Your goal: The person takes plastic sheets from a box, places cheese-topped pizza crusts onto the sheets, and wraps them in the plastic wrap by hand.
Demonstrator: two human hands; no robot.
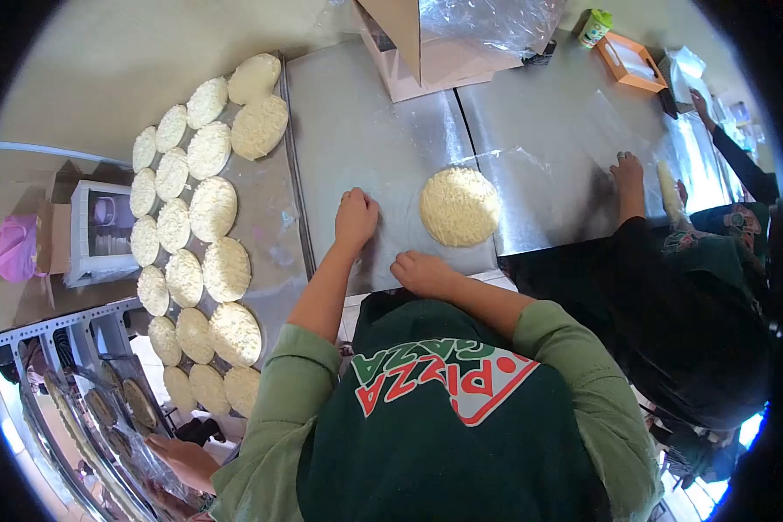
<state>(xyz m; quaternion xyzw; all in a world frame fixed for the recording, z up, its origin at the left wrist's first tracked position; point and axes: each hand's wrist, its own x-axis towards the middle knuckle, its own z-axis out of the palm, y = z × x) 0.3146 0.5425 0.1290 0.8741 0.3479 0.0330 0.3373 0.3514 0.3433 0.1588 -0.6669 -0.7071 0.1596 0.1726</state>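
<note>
On the steel table, my left hand rests with its fingers curled under; whether it holds anything is hidden. My right hand lies near the table's front edge, its fingers bent and pressed together, with nothing visible in them. A round cheese-covered pizza base sits just beyond and to the right of my right hand, apart from it. To the left of both hands, several round bases with white topping stand in rows on another table surface.
An open cardboard box with clear plastic stands at the back. An orange tray and a green-lidded container are at the back right. Co-workers in dark clothes stand to the right. Another person's hand is by the rack at lower left.
</note>
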